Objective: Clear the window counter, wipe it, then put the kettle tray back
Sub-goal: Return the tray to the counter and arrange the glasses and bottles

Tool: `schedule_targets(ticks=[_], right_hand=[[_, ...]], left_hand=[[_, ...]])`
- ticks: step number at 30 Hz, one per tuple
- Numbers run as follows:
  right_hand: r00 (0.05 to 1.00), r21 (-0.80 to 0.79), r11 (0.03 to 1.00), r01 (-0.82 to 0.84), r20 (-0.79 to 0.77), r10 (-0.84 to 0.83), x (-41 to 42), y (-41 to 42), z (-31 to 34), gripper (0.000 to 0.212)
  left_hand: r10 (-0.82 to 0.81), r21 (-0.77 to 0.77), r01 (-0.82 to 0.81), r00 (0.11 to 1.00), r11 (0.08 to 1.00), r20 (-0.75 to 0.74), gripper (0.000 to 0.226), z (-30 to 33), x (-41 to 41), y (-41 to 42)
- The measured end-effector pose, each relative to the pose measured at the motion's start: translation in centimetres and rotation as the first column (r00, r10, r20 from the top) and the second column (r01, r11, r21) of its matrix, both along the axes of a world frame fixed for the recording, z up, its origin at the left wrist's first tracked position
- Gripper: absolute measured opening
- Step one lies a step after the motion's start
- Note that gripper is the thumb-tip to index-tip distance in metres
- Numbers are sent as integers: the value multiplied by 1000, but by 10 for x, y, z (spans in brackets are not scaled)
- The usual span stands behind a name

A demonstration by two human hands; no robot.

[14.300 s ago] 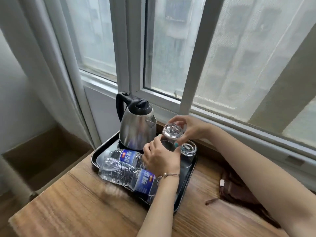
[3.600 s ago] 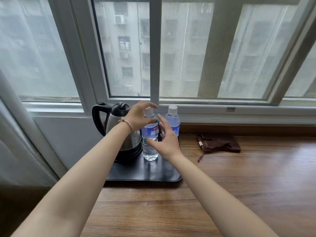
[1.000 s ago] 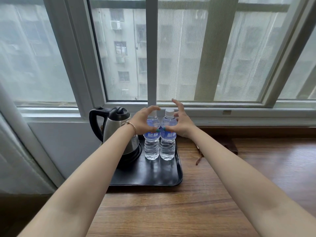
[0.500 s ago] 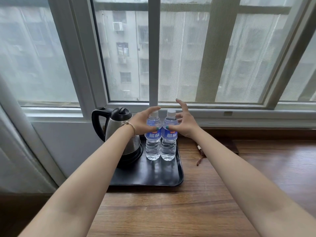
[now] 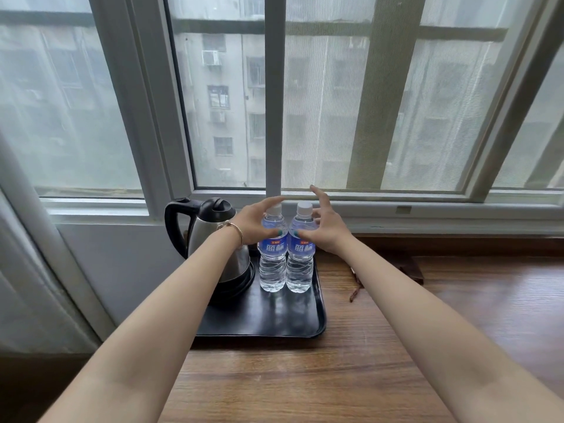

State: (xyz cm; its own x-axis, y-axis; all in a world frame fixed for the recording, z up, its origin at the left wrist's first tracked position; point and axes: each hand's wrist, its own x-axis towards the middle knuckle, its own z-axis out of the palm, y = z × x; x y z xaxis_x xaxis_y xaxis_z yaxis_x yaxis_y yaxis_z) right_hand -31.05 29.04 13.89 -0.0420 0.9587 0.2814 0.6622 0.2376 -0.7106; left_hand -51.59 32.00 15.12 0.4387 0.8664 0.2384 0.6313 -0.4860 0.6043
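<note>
I have my left hand (image 5: 251,225) and right hand (image 5: 325,228) each curled around a full bottle (image 5: 272,254) upright on the tray (image 5: 274,319), on the bench (image 5: 366,346). Heavy, slick plastic; I'd hold mid-label.

1. We see a black tray (image 5: 305,319) on the brown, wood-grained counter (image 5: 396,346).
2. The kettle (image 5: 213,236) is shiny silver steel with a black handle and lid.
3. The two water bottles (image 5: 273,270) are clear, with white caps and blue labels bearing white characters.
4. Our thumbnails are painted teal, and a gold bracelet (image 5: 236,232) circles one wrist.
5. A dark brown cloth (image 5: 409,267) lies to the right.
6. The window frame (image 5: 273,102) is white.
</note>
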Motion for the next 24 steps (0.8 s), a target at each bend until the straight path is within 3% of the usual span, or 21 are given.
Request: schedule_targets(ticks=[6,12,19,24], right_hand=[[999,4,999,33,37,-34,-3,-1,1,110],[999,-26,999,-20,-33,19,-2,-4,1,109],[998,17,998,-62,31,62,-3,-4,0,82],[994,26,994,-108,-28,109,2,-6,-4,71]], left_hand=[[-5,-27,6,1000,1000,16,76,-2,0,-1],[12,-22,-11,999,1000,38,79,1,5,-5],[25,40,-25,1000,999,2,72,1,6,-9],[-12,23,11,999,1000,41,83,-2,3,-10]])
